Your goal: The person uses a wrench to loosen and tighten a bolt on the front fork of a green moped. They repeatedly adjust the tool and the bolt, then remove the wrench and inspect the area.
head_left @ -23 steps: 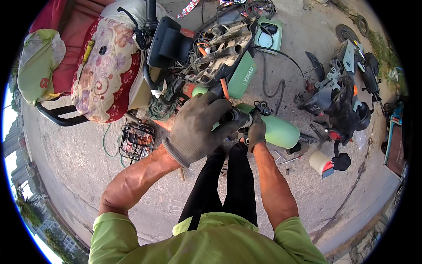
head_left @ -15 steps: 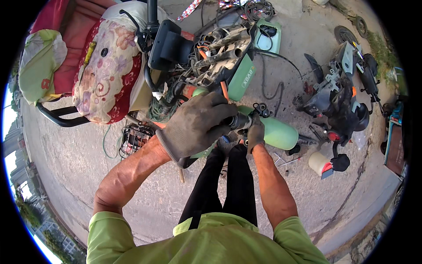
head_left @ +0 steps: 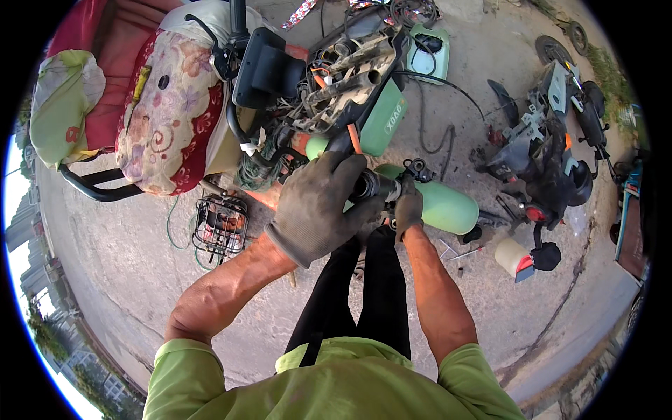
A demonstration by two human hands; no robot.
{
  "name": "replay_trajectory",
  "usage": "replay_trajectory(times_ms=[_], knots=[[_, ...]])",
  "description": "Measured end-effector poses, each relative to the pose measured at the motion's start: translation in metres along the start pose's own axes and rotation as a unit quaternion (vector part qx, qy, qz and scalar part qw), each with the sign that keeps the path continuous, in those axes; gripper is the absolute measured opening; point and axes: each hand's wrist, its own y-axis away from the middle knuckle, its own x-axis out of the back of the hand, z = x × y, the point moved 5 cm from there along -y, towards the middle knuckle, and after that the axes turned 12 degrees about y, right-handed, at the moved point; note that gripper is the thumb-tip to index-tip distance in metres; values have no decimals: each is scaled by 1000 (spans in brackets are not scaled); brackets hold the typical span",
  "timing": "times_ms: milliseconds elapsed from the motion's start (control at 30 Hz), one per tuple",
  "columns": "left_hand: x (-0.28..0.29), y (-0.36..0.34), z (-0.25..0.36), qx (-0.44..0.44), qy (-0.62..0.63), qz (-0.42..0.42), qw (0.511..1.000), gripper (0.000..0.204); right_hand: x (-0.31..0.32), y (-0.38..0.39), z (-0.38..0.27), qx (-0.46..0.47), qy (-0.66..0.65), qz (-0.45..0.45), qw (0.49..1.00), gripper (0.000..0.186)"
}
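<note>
My left hand, in a grey-brown work glove, has its thumb and fingers curled about the near end of a short black tube with a round open mouth. Gloved too, my right hand is closed on the metal section at the tube's right end. Just past it lies a smooth light-green rounded fender, with a small dark ringed metal fitting above. Whether tube and fender are joined is hidden by my right hand.
Ahead lies a stripped scooter frame with wiring and a green panel. Left are a flowered seat cover and a wire basket. A dismantled dark scooter and a white bucket stand right, near loose tools.
My left hand has shifted slightly right and turned, so the tube's open mouth now shows between thumb and fingers. The right hand keeps its hold, almost unmoved.
</note>
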Motion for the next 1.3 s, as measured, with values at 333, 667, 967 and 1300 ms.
replay_trajectory(times_ms=[333,667,967,1300], knots=[[-6,13,-2,10,87,127,988,52,7,-39,46,86,28,49,995,62],[0,10,3,41,15,102,994,37,-2,-10,12,5,-29,1,1000,59],[9,-3,-4,-56,49,3,997,41,8,-41,46,-14,6,-9,1000,63],[16,-3,0,-73,3,-9,997,40,3,-24,28,19,-3,-2,1000,61]])
